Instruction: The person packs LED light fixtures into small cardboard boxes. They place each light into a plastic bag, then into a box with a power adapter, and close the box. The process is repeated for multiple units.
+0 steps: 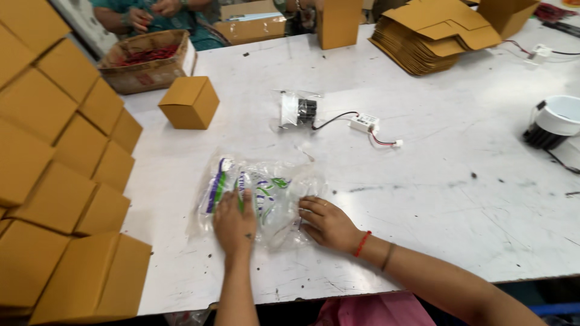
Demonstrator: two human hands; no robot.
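Hands press a clear bag point(260, 199) flat on the table point(435, 199): the left hand point(234, 222) lies palm-down on it with fingers spread, and the right hand point(328, 224) rests at its edge, fingers loosely curled, perhaps pinching the plastic. Beyond the fingertips lie a bagged part point(299, 110) wired to a white driver point(364, 123), and a small box point(190, 102)

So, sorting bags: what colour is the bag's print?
Green and purple on the clear plastic bag, head view.
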